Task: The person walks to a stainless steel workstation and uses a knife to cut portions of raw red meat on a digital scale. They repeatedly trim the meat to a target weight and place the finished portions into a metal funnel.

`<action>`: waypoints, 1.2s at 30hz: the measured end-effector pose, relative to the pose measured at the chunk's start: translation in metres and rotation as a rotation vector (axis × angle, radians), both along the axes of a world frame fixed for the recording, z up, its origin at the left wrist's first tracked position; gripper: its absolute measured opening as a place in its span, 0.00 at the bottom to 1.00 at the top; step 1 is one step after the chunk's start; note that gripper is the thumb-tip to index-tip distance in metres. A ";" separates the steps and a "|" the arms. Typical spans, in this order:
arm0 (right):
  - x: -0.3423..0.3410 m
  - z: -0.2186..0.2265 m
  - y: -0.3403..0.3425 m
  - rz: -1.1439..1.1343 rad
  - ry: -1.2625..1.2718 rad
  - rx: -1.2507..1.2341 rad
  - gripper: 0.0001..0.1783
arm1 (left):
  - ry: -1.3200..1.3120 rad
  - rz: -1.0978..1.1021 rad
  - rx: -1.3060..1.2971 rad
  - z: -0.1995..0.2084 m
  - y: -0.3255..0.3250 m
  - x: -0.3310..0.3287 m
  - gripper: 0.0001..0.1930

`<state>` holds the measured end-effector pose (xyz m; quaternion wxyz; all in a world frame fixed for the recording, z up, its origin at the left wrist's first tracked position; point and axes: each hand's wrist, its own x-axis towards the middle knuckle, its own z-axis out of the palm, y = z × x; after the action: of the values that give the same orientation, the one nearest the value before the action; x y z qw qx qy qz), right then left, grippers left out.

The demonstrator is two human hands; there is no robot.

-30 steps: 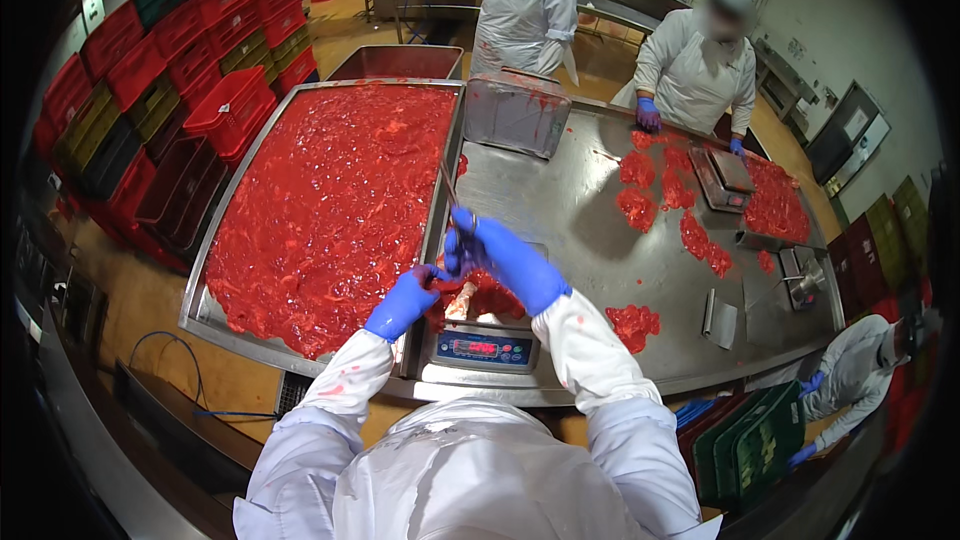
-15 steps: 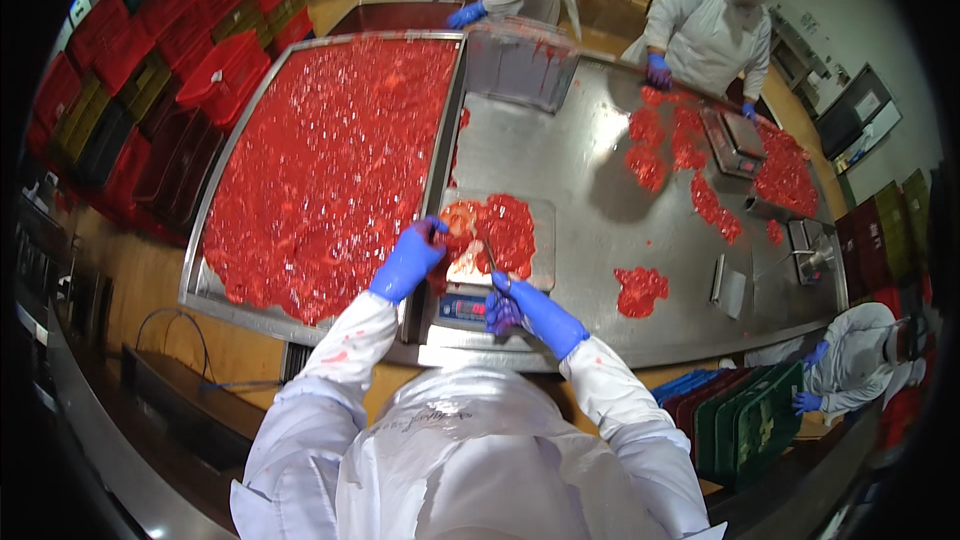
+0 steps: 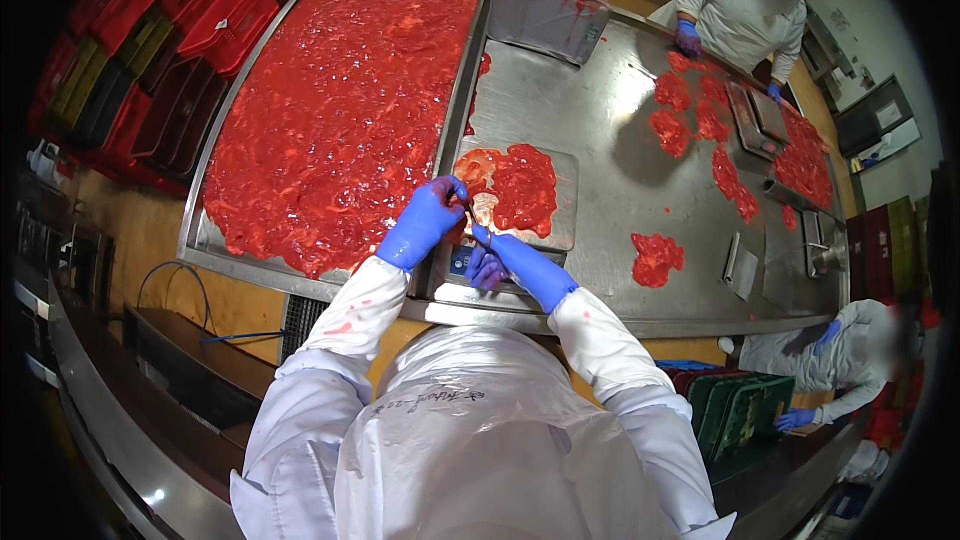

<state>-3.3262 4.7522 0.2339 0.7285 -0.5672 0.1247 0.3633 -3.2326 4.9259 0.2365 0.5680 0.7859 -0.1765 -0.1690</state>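
My left hand (image 3: 425, 225), in a blue glove, is closed at the left edge of a glossy red, soft, raw-looking mass (image 3: 525, 190). Its fingers pinch a small red bit there, mostly hidden by the glove. The mass lies on the steel plate of a scale (image 3: 565, 210), with a paler whitish piece (image 3: 484, 210) at its near left side. My right hand (image 3: 500, 265), also gloved in blue, is wrapped round a slim dark metal tool (image 3: 472, 216) whose tip meets my left fingers. I cannot tell whether it is scissors or tweezers.
A wide steel tray (image 3: 195, 225) full of the same red stuff stands at left. Beyond the scale is a grey tub (image 3: 550, 15). Red clumps (image 3: 657, 260) and another scale (image 3: 755, 125) lie at right. Co-workers stand at the far side and lower right; crates (image 3: 225, 25) are stacked far left.
My view has tilted, so the table sits higher in the picture. My hands have come closer together, and the tool tip is now at my left fingers.
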 end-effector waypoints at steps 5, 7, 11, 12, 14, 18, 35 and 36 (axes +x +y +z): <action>-0.017 -0.010 0.001 -0.185 0.043 -0.029 0.25 | -0.076 0.016 0.001 -0.004 0.004 0.010 0.04; -0.029 -0.010 -0.001 -0.160 0.058 -0.068 0.25 | -0.006 0.013 -0.053 -0.005 0.000 0.008 0.04; -0.036 -0.002 -0.001 -0.045 0.010 0.005 0.30 | -0.010 0.009 -0.044 -0.012 0.002 0.012 0.04; -0.030 0.003 0.000 -0.014 0.067 0.037 0.32 | 0.010 -0.027 -0.056 -0.014 0.000 0.016 0.04; -0.011 -0.006 0.000 -0.062 0.131 0.115 0.31 | 0.051 -0.095 -0.080 -0.019 -0.003 0.017 0.04; 0.006 -0.001 0.006 -0.325 0.088 0.134 0.20 | -0.133 -0.132 0.081 -0.007 -0.006 0.018 0.04; -0.003 -0.030 -0.014 -0.364 0.033 0.218 0.20 | -0.092 -0.146 -0.108 0.018 -0.007 0.030 0.05; -0.012 -0.023 -0.017 -0.374 0.009 0.228 0.19 | -0.086 -0.169 -0.172 0.013 -0.009 0.035 0.06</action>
<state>-3.3384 4.7350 0.2111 0.8422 -0.4464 0.1892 0.2359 -3.1974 4.9169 0.2497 0.6090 0.7231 -0.2800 -0.1668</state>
